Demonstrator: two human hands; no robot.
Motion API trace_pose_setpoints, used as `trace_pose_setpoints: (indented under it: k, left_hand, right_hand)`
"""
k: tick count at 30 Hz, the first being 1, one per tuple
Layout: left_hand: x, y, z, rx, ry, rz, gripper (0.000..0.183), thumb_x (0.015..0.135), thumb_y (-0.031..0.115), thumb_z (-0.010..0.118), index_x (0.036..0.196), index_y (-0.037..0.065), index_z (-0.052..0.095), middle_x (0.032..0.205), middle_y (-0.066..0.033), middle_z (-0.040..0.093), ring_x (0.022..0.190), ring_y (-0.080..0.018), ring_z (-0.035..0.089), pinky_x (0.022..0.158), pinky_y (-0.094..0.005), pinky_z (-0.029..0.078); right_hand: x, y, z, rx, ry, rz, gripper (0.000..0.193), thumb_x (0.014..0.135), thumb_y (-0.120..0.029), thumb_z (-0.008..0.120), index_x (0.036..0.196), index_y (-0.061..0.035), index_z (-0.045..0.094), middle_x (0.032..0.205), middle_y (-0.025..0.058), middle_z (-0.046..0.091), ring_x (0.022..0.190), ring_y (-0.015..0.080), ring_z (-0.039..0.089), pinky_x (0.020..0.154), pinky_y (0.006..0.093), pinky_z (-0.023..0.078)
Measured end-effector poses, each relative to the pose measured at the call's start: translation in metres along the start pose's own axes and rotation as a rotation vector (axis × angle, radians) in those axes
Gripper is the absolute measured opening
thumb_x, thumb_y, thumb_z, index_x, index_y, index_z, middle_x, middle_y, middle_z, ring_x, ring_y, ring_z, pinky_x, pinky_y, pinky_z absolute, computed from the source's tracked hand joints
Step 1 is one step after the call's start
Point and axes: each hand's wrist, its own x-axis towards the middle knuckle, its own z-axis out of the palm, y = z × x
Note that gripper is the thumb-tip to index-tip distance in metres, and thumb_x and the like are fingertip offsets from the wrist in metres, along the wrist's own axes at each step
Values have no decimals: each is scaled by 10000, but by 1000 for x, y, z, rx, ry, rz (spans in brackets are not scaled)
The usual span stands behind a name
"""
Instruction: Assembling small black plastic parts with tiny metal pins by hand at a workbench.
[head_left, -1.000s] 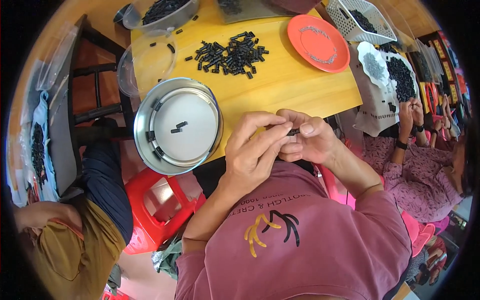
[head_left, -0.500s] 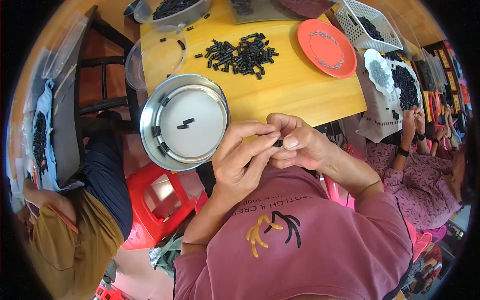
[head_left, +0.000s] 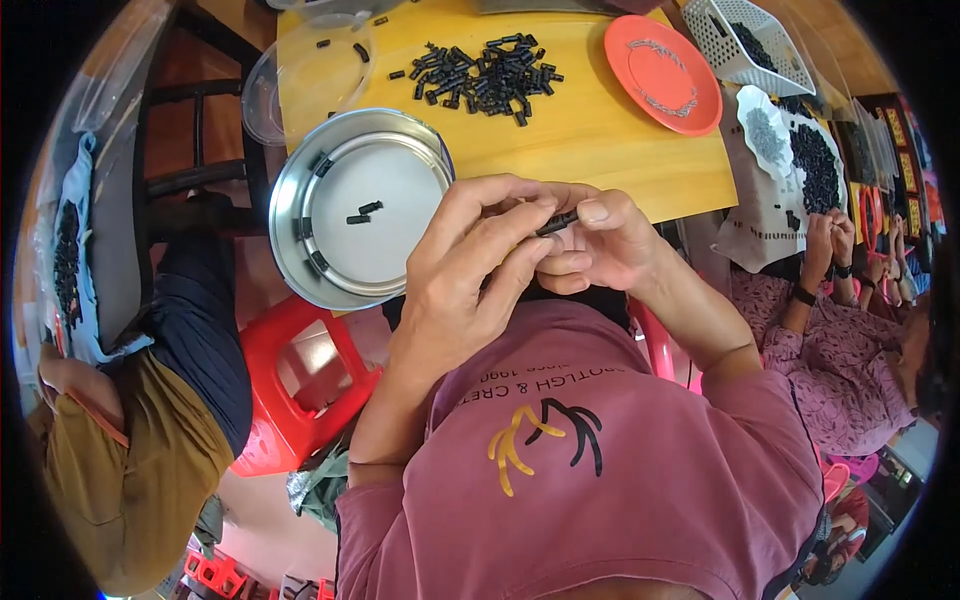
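A small black cylindrical piece [head_left: 558,222] is pinched between the fingertips of my left hand [head_left: 475,255] and my right hand [head_left: 612,235], close to my chest. Both hands are closed on it, and its ends are partly covered by my fingers. To the left of my left hand stands a round metal tin [head_left: 285,225], with a few similar black pieces inside. Beyond my hands, a heap of black cylindrical pieces [head_left: 480,78] lies on the yellow table [head_left: 560,165]. A red plate [head_left: 640,75] at the far right of the table carries small silvery parts.
A clear plastic lid [head_left: 270,90] lies at the table's left edge. At the upper right stand a white basket [head_left: 715,55] and a white dish of grey parts [head_left: 760,145]. Co-workers sit on both sides; a red stool [head_left: 265,355] is at the lower left.
The black piece now shows more of its length between my fingertips, tilted up to the right. My hands stay together; the tin and table have shifted slightly up in view.
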Motion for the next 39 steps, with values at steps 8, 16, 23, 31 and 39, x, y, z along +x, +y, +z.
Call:
trace_pose_setpoints:
  k: [8, 16, 23, 31, 39]
  left_hand:
    - [0, -1, 6, -24, 7, 21, 218, 797, -68, 716, 1004, -7, 695, 1058, -134, 630, 908, -236, 654, 759, -315, 527]
    - [6, 9, 8, -21, -26, -3, 251, 777, -69, 726, 1010, 15, 683, 1029, -130, 634, 914, -226, 629, 800, -309, 504]
    - [9, 3, 11, 35, 1, 93, 239, 757, -59, 733, 982, -6, 669, 993, -122, 618, 864, -272, 621, 689, -348, 505]
    - [7, 7, 13, 7, 61, 106, 214, 756, -69, 723, 959, -16, 680, 975, -127, 624, 854, -274, 624, 696, -342, 506]
    - [3, -2, -29, 218, 181, -92, 235, 787, -89, 704, 1000, 11, 701, 970, -127, 657, 894, -247, 646, 782, -321, 511]
  right_hand:
    - [-4, 4, -4, 97, -22, -21, 315, 848, -263, 690, 1087, -87, 586, 877, 24, 556, 619, 108, 421, 561, 295, 390]
    - [-5, -1, -5, -9, -57, -77, 303, 831, -243, 713, 1041, -64, 588, 741, -2, 474, 618, 105, 433, 567, 285, 411]
    - [-3, -1, 2, -31, -2, -88, 260, 839, -219, 706, 1008, -63, 584, 765, -4, 503, 595, 82, 428, 572, 276, 418]
    - [0, 9, 2, 72, -23, -141, 212, 841, -192, 700, 963, -79, 569, 782, 12, 581, 568, 81, 440, 604, 348, 481]
    - [2, -19, 10, -525, 234, -151, 288, 939, -201, 673, 1164, -23, 639, 902, 18, 630, 684, 82, 578, 613, 286, 541]
